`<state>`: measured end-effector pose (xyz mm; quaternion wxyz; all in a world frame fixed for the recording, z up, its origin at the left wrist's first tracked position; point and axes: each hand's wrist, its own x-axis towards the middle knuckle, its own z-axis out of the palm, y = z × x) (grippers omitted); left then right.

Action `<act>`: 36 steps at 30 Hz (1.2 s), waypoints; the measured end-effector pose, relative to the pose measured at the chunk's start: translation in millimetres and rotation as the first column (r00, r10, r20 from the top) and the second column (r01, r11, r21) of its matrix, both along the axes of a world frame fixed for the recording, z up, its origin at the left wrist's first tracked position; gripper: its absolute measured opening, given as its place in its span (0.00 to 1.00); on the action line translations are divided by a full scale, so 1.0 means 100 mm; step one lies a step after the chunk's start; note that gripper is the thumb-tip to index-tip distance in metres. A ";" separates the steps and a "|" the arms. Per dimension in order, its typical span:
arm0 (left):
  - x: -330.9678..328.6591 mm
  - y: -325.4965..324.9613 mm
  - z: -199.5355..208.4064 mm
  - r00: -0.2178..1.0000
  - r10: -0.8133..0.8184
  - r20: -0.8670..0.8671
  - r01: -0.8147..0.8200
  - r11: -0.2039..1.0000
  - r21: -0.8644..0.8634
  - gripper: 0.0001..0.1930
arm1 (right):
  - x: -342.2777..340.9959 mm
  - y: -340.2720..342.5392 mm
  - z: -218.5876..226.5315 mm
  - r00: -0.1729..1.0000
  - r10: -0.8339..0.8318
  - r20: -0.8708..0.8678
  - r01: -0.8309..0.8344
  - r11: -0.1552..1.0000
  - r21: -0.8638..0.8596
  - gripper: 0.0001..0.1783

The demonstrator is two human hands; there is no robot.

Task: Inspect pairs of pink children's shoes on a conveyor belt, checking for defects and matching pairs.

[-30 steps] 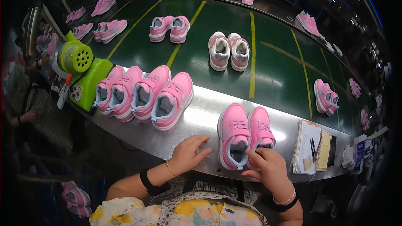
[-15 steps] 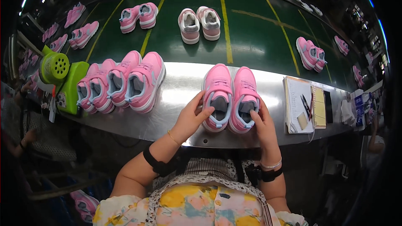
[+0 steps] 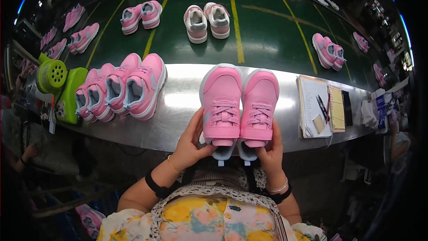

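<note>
Left grip (image 3: 189,149): closed on the outer side of the left shoe, thumb by the heel opening.
Right grip (image 3: 271,151): closed on the right shoe's outer side, thumb near its collar.
Pink pair (image 3: 240,107): between the 2 grips, over the near edge of the desk (image 3: 183,91), toes far, uppers facing up; pressing from 2 sides probably keeps both shoes level.
Row of 4 pink shoes (image 3: 117,87): left on the desk, toes far, packed closely, perhaps to save room.
Green machine (image 3: 73,96): just left of that row.
Notebook (image 3: 310,107): open at right, apart from the shoes, probably within reach; pens (image 3: 322,105) lie on it.
Green belt (image 3: 267,40): far side; yellow lines likely mark spacing for pairs such as the white-and-pink 1 (image 3: 198,31).
</note>
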<state>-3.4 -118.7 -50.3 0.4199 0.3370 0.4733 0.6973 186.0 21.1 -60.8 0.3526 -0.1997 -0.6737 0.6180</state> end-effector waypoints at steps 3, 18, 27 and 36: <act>0.00 -0.05 -0.05 0.990 0.009 -0.144 -0.008 1.000 0.007 0.51 | 0.05 -0.03 -0.10 1.000 -0.016 -0.015 0.017 0.997 0.081 0.40; -0.03 -0.10 -0.20 0.963 -0.015 -0.269 0.010 1.000 -0.017 0.51 | 0.01 -0.13 -0.05 0.998 -0.046 -0.038 0.051 0.989 0.135 0.41; -0.05 -0.12 -0.22 0.968 0.001 -0.249 -0.011 0.999 -0.037 0.49 | -0.02 -0.14 -0.08 0.998 -0.052 -0.020 0.055 0.990 0.133 0.40; -0.41 -0.28 0.26 1.000 0.008 0.030 -0.005 0.995 -0.095 0.34 | 0.26 0.26 0.41 0.802 -0.207 0.561 0.173 0.978 0.115 0.24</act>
